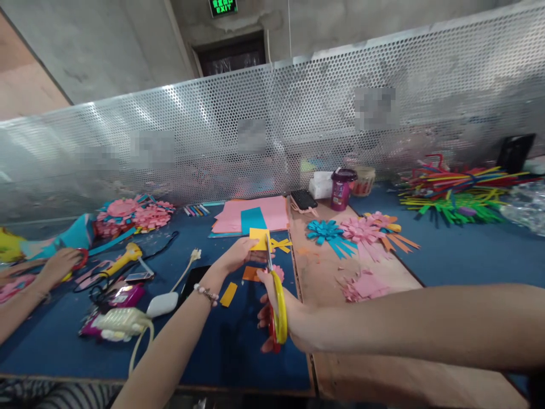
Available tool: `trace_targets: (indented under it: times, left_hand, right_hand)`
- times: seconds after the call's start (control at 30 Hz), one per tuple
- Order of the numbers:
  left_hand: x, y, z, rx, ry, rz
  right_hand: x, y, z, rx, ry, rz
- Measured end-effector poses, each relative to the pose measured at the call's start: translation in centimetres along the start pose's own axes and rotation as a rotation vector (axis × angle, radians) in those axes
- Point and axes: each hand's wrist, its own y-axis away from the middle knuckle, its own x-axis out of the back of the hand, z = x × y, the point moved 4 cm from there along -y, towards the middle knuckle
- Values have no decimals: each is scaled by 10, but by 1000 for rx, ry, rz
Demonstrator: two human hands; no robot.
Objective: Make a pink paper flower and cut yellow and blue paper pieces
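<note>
My left hand pinches a small yellow paper square above the blue table. My right hand grips yellow-and-red scissors, and the blades reach up into the yellow paper's right side. Thin yellow strips stick out beside the blades. Orange paper scraps and a small pink flower lie on the table below my hands. A bead bracelet is on my left wrist.
Pink and teal sheets lie behind the hands. Paper flowers rest on a brown board. A purple cup, a phone, colored strips, a glue gun and another person's hand sit around. A perforated metal screen backs the table.
</note>
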Motion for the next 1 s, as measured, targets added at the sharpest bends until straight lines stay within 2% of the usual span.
trace_targets:
  times: [0.27, 0.67, 1.0]
  left_hand:
    - [-3, 0, 0, 5, 23, 17]
    - [-3, 0, -2, 20, 39, 26]
    - [3, 2, -3, 47, 32, 25]
  right_hand:
    - [-3, -3, 2, -38, -33, 54]
    - [-1, -7, 7, -21, -26, -23]
    - [-4, -5, -1, -9, 49, 6]
